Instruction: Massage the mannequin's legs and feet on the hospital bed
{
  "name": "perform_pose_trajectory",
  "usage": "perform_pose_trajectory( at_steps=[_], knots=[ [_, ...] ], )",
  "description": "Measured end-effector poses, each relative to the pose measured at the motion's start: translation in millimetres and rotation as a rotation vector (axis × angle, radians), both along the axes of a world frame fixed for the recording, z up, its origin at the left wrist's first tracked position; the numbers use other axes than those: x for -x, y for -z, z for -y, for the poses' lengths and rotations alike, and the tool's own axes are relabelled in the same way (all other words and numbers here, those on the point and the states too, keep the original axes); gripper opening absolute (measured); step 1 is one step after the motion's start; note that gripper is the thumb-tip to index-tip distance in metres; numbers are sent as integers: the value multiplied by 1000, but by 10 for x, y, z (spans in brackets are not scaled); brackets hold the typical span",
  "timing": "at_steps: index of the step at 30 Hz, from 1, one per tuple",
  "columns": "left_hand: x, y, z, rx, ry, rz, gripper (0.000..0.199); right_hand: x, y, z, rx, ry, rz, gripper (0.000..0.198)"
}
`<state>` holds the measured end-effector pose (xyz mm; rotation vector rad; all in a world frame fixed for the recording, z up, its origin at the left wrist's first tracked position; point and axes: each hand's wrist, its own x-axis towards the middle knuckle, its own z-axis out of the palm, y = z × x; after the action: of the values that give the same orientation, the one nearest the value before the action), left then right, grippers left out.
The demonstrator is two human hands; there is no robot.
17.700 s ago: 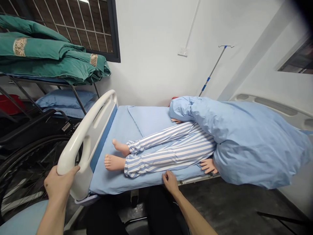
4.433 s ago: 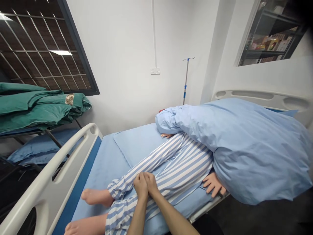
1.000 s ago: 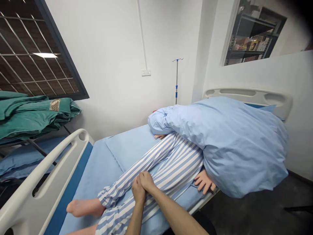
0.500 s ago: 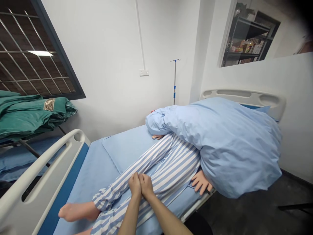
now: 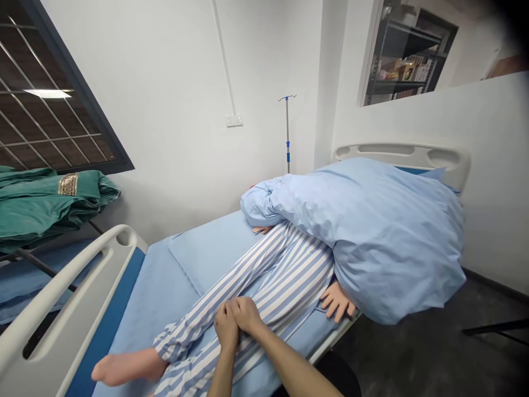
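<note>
My left hand [image 5: 226,326] is closed, its fingers curled in. Against it lies my right hand [image 5: 247,314], also closed, with its fingers over the left knuckles. Nothing shows in either hand, though the palms are hidden. Both hands are above the legs of a manikin [image 5: 285,275] in blue-and-white striped trousers; I cannot tell whether they touch the cloth. A bare manikin foot [image 5: 128,366] points toward the bed's foot end. One manikin hand [image 5: 338,301] rests by the near bed edge. A light blue quilt [image 5: 372,231], bunched up, covers the upper body and hides the head.
The bed has a blue sheet [image 5: 165,286], a pale footboard [image 5: 82,281] and a headboard [image 5: 446,157]. Green folded cloth [image 5: 37,207] lies at left below a barred window. A drip stand [image 5: 287,127] rises behind the bed. A dark metal leg [image 5: 496,328] shows at lower right.
My right hand has shifted from beside the left hand to partly over its knuckles. The view has turned slightly to the right; the manikin and quilt look unchanged.
</note>
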<state>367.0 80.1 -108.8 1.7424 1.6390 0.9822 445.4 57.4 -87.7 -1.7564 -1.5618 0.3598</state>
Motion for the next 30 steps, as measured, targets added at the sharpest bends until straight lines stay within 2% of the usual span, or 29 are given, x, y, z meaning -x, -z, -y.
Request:
perform_pose_trajectory(
  at_steps=[5, 9, 14, 20, 25, 30],
  knots=[
    [-163, -104, -23, 40, -1, 23, 26, -30, 215, -76, -95, 92, -378, 40],
    [-392, -199, -59, 4, -20, 70, 27, -133, 250, -124, -168, 88, -612, 40],
    [-397, -115, 55, -6, -55, 214, 30, -117, 278, -96, -142, 112, -622, 37],
    [-329, -81, 148, 7, 7, 53, 29, -136, 194, -232, -40, 185, -614, 33],
    [-361, -125, 151, 35, 29, 36, 29, -241, 113, -266, -67, 88, -454, 33],
    [-355, -153, 187, 33, 72, 83, 27, -323, 255, -170, -120, 45, -590, 35]
  ],
)
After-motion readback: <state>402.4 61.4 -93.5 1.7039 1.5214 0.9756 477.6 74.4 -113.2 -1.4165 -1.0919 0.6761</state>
